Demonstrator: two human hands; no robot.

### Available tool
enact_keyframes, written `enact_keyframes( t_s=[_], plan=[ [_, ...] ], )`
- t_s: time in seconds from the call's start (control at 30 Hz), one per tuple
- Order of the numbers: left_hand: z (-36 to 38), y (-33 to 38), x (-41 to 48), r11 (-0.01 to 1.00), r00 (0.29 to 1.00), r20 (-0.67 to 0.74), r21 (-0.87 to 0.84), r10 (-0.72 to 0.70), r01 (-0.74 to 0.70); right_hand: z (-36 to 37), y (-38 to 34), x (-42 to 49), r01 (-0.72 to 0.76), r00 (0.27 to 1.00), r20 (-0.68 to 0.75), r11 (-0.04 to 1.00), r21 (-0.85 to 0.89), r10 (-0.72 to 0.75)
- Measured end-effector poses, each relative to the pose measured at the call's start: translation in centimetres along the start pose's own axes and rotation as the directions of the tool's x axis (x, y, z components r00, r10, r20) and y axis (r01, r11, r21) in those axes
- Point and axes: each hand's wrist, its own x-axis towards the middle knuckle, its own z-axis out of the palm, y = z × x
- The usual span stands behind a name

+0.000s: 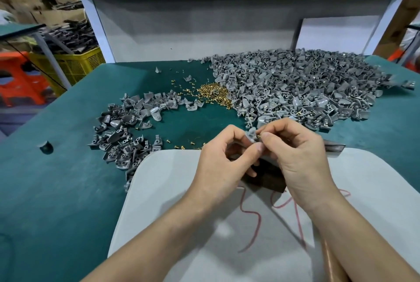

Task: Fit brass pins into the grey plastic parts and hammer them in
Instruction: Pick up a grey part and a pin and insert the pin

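1. Left hand (pixel 218 154) is pinching one grey plastic part (pixel 251 135), held over a dark block (pixel 266 177) on the white board (pixel 181 190).
2. Right hand (pixel 297 152) has a brass pin (pixel 259 136) pinched in its fingertips, right against the part's 3 o'clock side.
3. From the hands, the pin pile (pixel 213 94) is at 11 o'clock on the green mat (pixel 56 179).
4. Big grey heap (pixel 295 86) at 1 o'clock, smaller heap (pixel 127 131) at 9.
5. Red cord (pixel 252 218) squiggles at 6 o'clock.

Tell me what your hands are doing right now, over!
Left hand holds grey part. Right hand pinches brass pin against it. Not hammered yet. Nothing blocking.
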Motion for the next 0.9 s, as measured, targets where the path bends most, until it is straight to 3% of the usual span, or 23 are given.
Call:
enact_keyframes(
  t_s=[0.2,0.33,0.6,0.9],
  plan=[
    [0.18,0.27,-0.1,0.995,0.999,0.014,-0.092,0.051,-0.049,0.06,-0.27,0.09,-0.036,0.997,-0.063,0.998,0.045,0.039],
    [0.04,0.41,0.09,0.989,1.0,-0.019,-0.15,0.011,-0.014,-0.05,-0.26,0.11,-0.027,0.998,-0.047,0.996,0.086,0.031],
    [0.02,0.52,0.33,0.985,0.999,-0.038,-0.173,-0.008,0.001,0.3,0.05,0.0,0.02,0.995,-0.098,1.0,-0.015,-0.022],
    [0.09,0.49,0.23,0.975,0.998,-0.043,-0.222,-0.042,0.031,0.28,0.09,-0.08,0.037,0.998,-0.049,0.999,0.028,-0.036]
  ],
)
